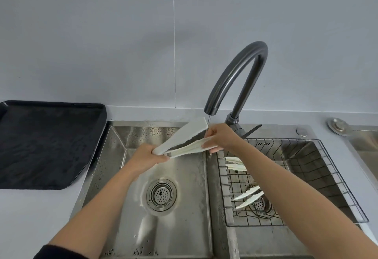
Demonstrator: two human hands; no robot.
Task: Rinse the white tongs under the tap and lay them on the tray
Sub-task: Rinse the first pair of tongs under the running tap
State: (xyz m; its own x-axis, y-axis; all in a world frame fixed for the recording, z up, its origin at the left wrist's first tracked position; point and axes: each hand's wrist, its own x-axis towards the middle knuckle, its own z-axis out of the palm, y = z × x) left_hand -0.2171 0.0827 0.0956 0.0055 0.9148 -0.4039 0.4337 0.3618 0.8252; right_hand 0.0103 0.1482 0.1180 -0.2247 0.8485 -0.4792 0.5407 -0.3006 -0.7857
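Left hand (150,157) fingers grasp tongs (184,136) hinge, right hand (222,138) fingers pinch lower blade beneath tap (210,111); tray (49,144) left, edge beside sink (184,213).

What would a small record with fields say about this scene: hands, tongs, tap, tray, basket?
left hand: grips the hinge end of the white tongs
right hand: pinches the tip of one tong arm, near the tap
white tongs: spread open above the left basin
tap: running, thinly
black tray: on the counter, tongs not yet on it
wire basket: in the right basin, holds other tongs
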